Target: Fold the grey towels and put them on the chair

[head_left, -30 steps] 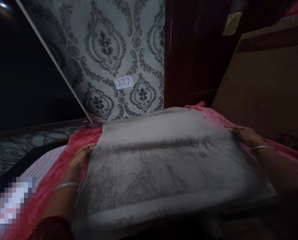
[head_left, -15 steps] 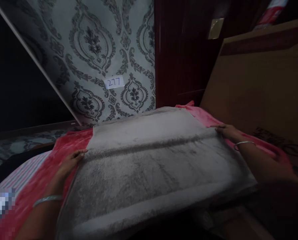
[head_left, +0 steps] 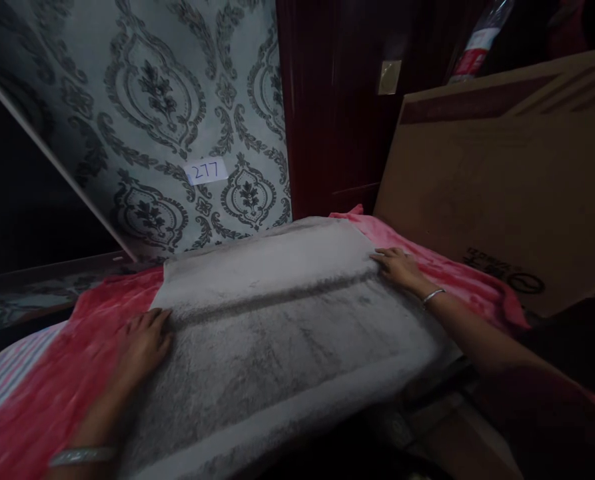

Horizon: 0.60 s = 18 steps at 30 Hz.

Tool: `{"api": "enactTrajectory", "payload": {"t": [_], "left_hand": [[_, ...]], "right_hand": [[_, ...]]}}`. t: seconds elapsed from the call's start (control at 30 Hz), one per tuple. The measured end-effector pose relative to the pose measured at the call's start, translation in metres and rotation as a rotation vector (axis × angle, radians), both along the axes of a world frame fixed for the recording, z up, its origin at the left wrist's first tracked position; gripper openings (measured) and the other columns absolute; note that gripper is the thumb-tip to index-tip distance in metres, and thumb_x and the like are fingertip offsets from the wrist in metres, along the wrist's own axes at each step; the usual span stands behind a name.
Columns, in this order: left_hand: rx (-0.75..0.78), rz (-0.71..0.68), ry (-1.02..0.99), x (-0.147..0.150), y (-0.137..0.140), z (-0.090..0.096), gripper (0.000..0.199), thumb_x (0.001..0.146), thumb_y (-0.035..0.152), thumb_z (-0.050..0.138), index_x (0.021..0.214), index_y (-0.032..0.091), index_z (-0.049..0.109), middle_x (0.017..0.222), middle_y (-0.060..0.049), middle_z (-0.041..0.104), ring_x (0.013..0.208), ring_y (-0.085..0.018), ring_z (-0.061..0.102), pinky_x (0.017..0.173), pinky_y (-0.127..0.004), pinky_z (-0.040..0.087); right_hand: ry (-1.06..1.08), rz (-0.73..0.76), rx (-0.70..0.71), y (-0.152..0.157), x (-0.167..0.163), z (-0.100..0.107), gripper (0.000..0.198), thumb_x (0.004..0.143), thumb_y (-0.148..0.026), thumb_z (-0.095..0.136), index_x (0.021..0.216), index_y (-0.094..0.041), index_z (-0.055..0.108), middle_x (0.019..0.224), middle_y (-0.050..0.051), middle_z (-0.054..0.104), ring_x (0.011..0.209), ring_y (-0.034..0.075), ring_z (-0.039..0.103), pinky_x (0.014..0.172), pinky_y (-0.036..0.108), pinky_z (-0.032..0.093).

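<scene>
A grey plush cloth [head_left: 287,340] lies spread in front of me, with a paler band across its far part and a dark crease between. On its left edge rests my left hand [head_left: 146,343], fingers extended and laid on the fabric. My right hand [head_left: 397,268] lies on the right edge near the crease, fingers stretched out over the paler band. Neither hand grips the cloth. Beneath it is a red-pink plush blanket [head_left: 97,333], showing on both sides.
A large cardboard box [head_left: 497,180] stands at the right, with a bottle [head_left: 477,50] behind its top edge. Patterned wallpaper [head_left: 162,93] bearing a paper label [head_left: 206,171] rises behind, next to a dark red door [head_left: 332,113]. Striped fabric [head_left: 12,367] shows at lower left.
Both hands have gone from holding the cloth's edges to lying on it with fingers spread. The right hand moved inward. The camera view has shifted right.
</scene>
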<state>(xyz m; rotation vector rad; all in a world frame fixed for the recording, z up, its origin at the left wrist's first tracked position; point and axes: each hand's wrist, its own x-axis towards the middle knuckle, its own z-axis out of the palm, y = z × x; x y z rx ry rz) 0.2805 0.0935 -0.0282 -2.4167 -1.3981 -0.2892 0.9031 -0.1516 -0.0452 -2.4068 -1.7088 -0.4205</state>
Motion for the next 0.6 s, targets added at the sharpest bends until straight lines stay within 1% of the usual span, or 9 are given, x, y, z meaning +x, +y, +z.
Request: {"api": "enactTrajectory", "payload": {"t": [0.07,0.13,0.2,0.27,0.33,0.43,0.5,0.6], "left_hand": [[-0.014,0.013,0.031,0.008,-0.001,0.005,0.048,0.088,0.031,0.047,0.131,0.016,0.064,0.133,-0.018,0.063,0.125,-0.036,0.055,0.106,-0.054,0.043],[-0.032,0.041,0.041,0.015,-0.002,0.010,0.046,0.089,0.030,0.046,0.129,0.016,0.066,0.130,-0.017,0.065,0.122,-0.035,0.057,0.104,-0.053,0.044],[-0.067,0.061,0.068,0.020,-0.005,0.016,0.042,0.092,0.029,0.043,0.122,0.016,0.070,0.126,-0.016,0.068,0.119,-0.034,0.059,0.102,-0.051,0.044],[-0.101,0.070,0.098,0.022,-0.009,0.021,0.040,0.093,0.027,0.040,0.112,0.017,0.073,0.119,-0.014,0.072,0.117,-0.033,0.061,0.102,-0.048,0.044],[-0.121,0.073,0.107,0.023,-0.015,0.025,0.039,0.093,0.023,0.039,0.107,0.018,0.075,0.113,-0.013,0.074,0.114,-0.031,0.063,0.101,-0.044,0.045],[-0.094,0.053,0.041,0.018,-0.024,0.031,0.040,0.088,0.018,0.040,0.108,0.019,0.075,0.112,-0.012,0.075,0.111,-0.029,0.065,0.099,-0.042,0.046],[-0.038,0.026,-0.022,0.012,-0.029,0.034,0.040,0.086,0.018,0.041,0.108,0.019,0.074,0.111,-0.012,0.075,0.108,-0.029,0.066,0.099,-0.044,0.046],[0.077,-0.004,-0.099,-0.002,-0.037,0.039,0.038,0.085,0.020,0.041,0.105,0.019,0.074,0.103,-0.013,0.076,0.103,-0.030,0.067,0.099,-0.047,0.046]], "right_hand": [[0.023,0.000,-0.042,0.003,-0.003,0.003,0.048,0.085,-0.016,0.053,0.130,-0.027,0.068,0.133,0.008,0.065,0.117,0.031,0.055,0.091,0.044,0.050],[0.060,-0.030,-0.078,0.005,-0.002,0.006,0.041,0.086,-0.016,0.053,0.120,-0.026,0.073,0.117,0.008,0.072,0.112,0.028,0.058,0.089,0.037,0.049],[0.079,-0.077,-0.096,0.006,0.000,0.008,0.033,0.088,-0.018,0.052,0.109,-0.023,0.077,0.101,0.010,0.074,0.108,0.027,0.060,0.082,0.033,0.048],[0.075,-0.107,-0.095,0.005,0.000,0.010,0.029,0.089,-0.021,0.050,0.100,-0.019,0.078,0.093,0.012,0.073,0.102,0.028,0.063,0.075,0.033,0.048],[0.067,-0.109,-0.089,0.001,-0.003,0.013,0.029,0.090,-0.021,0.049,0.095,-0.018,0.077,0.090,0.014,0.072,0.094,0.028,0.065,0.071,0.033,0.047],[0.076,-0.095,-0.049,-0.007,-0.008,0.018,0.028,0.088,-0.020,0.048,0.094,-0.017,0.076,0.092,0.013,0.073,0.091,0.027,0.067,0.071,0.032,0.047],[0.091,-0.076,0.011,-0.015,-0.013,0.024,0.028,0.087,-0.017,0.048,0.095,-0.017,0.075,0.093,0.013,0.074,0.091,0.026,0.067,0.073,0.032,0.048],[0.092,-0.058,0.096,-0.032,-0.018,0.035,0.028,0.086,-0.016,0.049,0.098,-0.015,0.074,0.096,0.014,0.074,0.091,0.027,0.068,0.077,0.034,0.049]]}}
